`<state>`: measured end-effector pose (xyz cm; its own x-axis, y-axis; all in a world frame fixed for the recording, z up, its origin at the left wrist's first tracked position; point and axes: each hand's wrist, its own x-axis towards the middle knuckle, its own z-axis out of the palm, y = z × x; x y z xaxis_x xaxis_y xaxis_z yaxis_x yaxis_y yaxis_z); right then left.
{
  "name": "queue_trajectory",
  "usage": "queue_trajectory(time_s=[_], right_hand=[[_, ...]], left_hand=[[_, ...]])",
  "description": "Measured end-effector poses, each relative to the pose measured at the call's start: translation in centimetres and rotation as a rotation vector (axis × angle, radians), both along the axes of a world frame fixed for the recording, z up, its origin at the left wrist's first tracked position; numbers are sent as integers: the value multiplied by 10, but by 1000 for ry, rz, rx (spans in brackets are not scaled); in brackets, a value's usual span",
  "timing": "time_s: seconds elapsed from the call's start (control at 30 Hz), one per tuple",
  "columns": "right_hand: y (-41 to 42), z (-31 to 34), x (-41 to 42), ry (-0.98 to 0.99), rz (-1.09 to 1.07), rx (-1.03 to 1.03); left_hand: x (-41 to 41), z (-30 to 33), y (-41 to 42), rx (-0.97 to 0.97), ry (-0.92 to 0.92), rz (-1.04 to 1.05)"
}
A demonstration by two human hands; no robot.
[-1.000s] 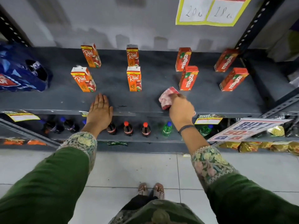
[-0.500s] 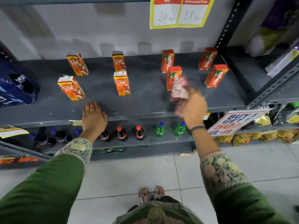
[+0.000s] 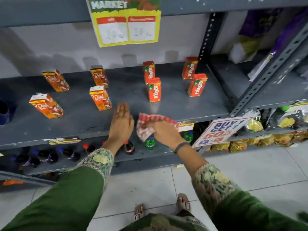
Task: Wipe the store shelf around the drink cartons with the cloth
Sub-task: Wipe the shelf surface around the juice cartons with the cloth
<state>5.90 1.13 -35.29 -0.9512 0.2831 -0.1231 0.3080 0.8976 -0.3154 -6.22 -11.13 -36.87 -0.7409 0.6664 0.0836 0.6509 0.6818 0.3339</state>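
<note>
A grey metal shelf (image 3: 80,117) holds several orange Real cartons (image 3: 100,98) on its left and several red Maaza cartons (image 3: 154,90) on its right, all upright. My right hand (image 3: 164,131) grips a red-and-white checked cloth (image 3: 150,121) at the shelf's front edge, below the front Maaza carton; part of the cloth hangs over the edge. My left hand (image 3: 120,121) lies flat on the shelf with fingers together, just left of the cloth and in front of the nearest Real carton.
Bottles (image 3: 150,143) stand on the lower shelf beneath my hands. A "Buy 1 Get 1" sign (image 3: 220,130) hangs at the right. A price card (image 3: 125,30) hangs from the shelf above. A slotted upright post (image 3: 266,70) separates the neighbouring shelf with snack packets (image 3: 253,124).
My right hand lifted the cloth, then brought it down to the front edge, more spread out. My left hand now lies beside the cloth, by the nearest Real carton. The camera tilted up and right.
</note>
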Motion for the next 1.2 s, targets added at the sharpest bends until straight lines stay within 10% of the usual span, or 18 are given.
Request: queue_trajectory(time_s=[0.1, 0.27, 0.47, 0.6, 0.77, 1.2], right_hand=[[35, 13, 32, 194, -91, -189], [121, 39, 59, 194, -506, 68], [129, 18, 67, -91, 0, 17], [145, 47, 92, 221, -207, -391], [195, 103, 63, 688, -577, -125], [272, 33, -5, -71, -595, 77]], left_hand=[[14, -4, 25, -32, -41, 71], [55, -15, 83, -146, -50, 162], [69, -21, 126, -306, -130, 309], [66, -22, 129, -312, -155, 337], [67, -22, 130, -334, -146, 337], [56, -20, 131, -394, -223, 310]])
